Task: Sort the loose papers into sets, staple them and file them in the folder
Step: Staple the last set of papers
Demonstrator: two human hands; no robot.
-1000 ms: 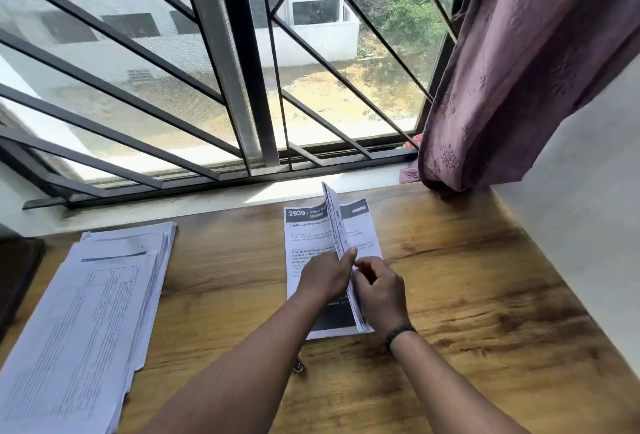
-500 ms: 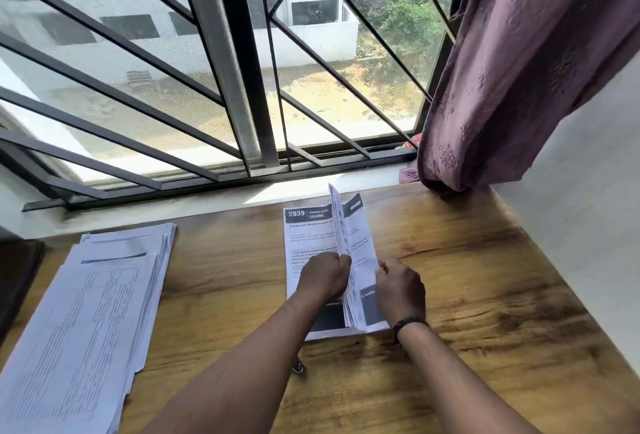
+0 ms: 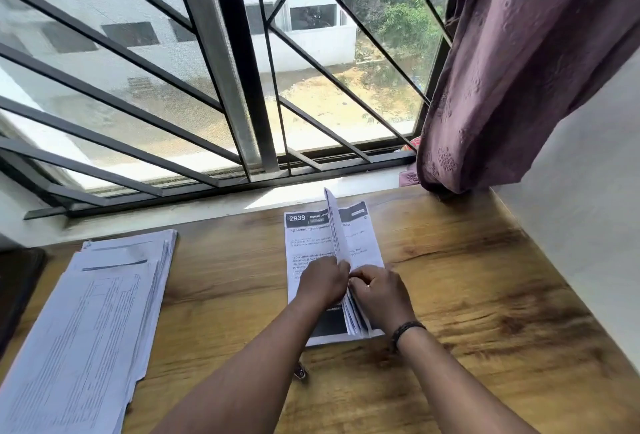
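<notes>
Both hands meet over a printed paper set (image 3: 332, 253) on the wooden desk (image 3: 467, 295), left hand (image 3: 323, 283) and right hand (image 3: 379, 293) pinching upright sheets between them; a loose pinch could let pages slip and mix.

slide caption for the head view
Both hands leaf through a printed white paper set on a wooden desk.

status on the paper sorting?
Left hand and right hand both pinch upright sheets of the center paper set. Loose paper stack lies untouched at left. Nothing in the way.
</notes>
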